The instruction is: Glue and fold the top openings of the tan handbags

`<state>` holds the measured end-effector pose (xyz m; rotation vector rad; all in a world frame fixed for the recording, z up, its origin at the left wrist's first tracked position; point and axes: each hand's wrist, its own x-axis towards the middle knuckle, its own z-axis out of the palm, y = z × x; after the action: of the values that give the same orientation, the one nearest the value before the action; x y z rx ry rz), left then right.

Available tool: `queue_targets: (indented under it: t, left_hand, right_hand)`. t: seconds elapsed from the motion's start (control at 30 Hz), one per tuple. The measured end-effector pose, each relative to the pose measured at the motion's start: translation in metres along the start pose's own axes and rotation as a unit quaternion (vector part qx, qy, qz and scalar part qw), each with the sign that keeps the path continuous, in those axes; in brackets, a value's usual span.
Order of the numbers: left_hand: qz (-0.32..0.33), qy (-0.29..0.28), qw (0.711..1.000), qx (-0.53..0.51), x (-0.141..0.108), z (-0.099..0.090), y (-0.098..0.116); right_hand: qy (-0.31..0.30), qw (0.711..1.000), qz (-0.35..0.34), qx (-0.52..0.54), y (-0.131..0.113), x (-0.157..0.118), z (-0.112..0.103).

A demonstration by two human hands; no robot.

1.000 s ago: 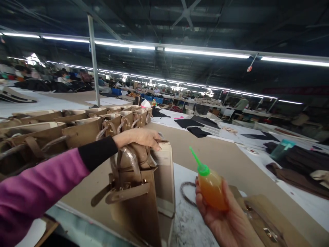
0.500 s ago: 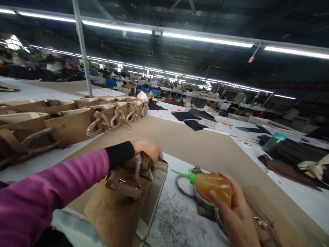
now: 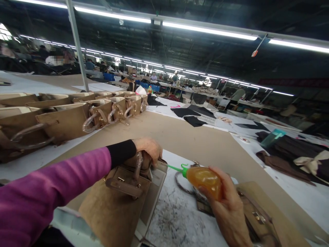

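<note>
A brown handbag [image 3: 115, 209] lies tilted before me, its pale inside edge facing right. My left hand [image 3: 150, 149] is closed over the bag's far upper edge, with the fingertips partly hidden. In my right hand [image 3: 226, 202] is a squeeze bottle [image 3: 204, 180] of amber liquid, probably glue, with a green cap and a long thin green nozzle. The nozzle points left, its tip close to the bag's edge by my left fingers; I cannot tell whether they touch. Behind my right hand lies another brown bag [image 3: 259, 216] with a metal clasp.
Rows of brown handbags [image 3: 64, 118] with wrapped handles stand at the left. Black fabric pieces [image 3: 194, 120] lie farther back. At the right are a teal bottle [image 3: 273, 139] and dark folded cloth [image 3: 295, 154]. A metal post [image 3: 77, 44] rises at the left.
My right hand has moved the bottle left, bringing the nozzle tip up to the bag's edge. My left hand keeps its hold. The view has shifted slightly.
</note>
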<state>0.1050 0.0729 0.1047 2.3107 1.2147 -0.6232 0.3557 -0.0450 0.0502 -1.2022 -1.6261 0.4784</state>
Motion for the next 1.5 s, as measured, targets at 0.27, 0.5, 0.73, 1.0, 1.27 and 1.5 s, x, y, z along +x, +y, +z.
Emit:
queue_targets:
  t: [0.27,0.5,0.73,1.0,1.27,1.5]
  left_hand:
    - [0.017,-0.010,1.000,-0.008,0.002,0.000,0.003]
    - [0.024,-0.022,0.999,-0.002,0.008,0.003,0.003]
    - [0.018,0.009,1.000,-0.021,0.004,0.004,0.007]
    - [0.007,-0.002,1.000,0.000,0.004,0.004,0.007]
    - [0.002,-0.014,1.000,0.000,0.002,0.003,0.009]
    - [0.022,-0.004,1.000,-0.010,0.001,0.006,0.006]
  right_hand:
    - [-0.035,0.999,-0.017,0.014,-0.003,-0.004,0.002]
    - [-0.055,0.998,-0.024,0.024,-0.001,-0.011,-0.002]
    - [0.000,0.999,0.008,0.040,0.001,-0.005,0.001]
    - [-0.022,0.995,0.065,0.065,0.006,-0.017,0.004]
    - [-0.019,0.989,0.124,0.078,0.009,-0.014,0.002]
    - [-0.050,0.988,0.127,0.078,0.010,-0.015,0.001]
